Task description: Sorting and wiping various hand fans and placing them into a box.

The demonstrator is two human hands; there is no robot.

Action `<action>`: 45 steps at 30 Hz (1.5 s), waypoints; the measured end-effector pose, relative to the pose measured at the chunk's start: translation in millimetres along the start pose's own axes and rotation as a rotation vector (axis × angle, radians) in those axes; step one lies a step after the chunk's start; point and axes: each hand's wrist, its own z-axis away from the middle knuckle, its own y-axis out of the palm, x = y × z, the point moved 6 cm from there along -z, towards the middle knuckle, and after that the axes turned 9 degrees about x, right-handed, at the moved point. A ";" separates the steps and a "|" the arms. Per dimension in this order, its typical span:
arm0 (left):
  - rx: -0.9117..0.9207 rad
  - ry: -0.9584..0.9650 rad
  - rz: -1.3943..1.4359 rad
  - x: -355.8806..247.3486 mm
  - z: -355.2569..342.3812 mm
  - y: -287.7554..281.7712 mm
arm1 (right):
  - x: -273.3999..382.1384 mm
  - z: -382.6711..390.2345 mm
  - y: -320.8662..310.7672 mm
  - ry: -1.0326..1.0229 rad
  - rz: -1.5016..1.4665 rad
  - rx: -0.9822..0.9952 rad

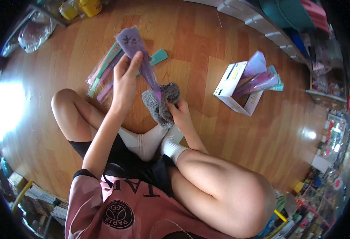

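Note:
My left hand (126, 79) is closed around a long, flat purple piece (132, 42), broad at its far end and tapering toward me. A dark leaf-like mark shows on the broad end. The narrow end reaches down to a fluffy grey cloth (161, 113), which is bunched about it. My right hand (179, 114) grips the cloth's right side, above my white-socked feet. On the floor just beyond my left hand lie similar green pieces (105, 63) and purple pieces (108, 87), some in clear wrapping. A teal flat end (159, 57) sticks out to the right.
At the right a white box (227, 85) lies open on the wooden floor (207, 159), with several purple and teal pieces (256, 65) poking out. Yellow containers (89, 7) and a clear plastic bag (35, 36) are at the far left. Loaded shelves (326, 147) line the right edge.

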 end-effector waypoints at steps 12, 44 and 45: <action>0.550 0.305 -0.275 -33.5 -8.6 228.9 | -52.8 39.5 -73.1 -0.098 -0.174 -0.631; 0.088 0.287 -1.533 82.1 -42.1 4.5 | -77.2 26.1 -43.9 0.028 0.027 -0.485; 0.052 0.217 -1.551 85.8 -31.8 -15.7 | -93.1 32.5 -55.7 0.111 -0.058 -0.595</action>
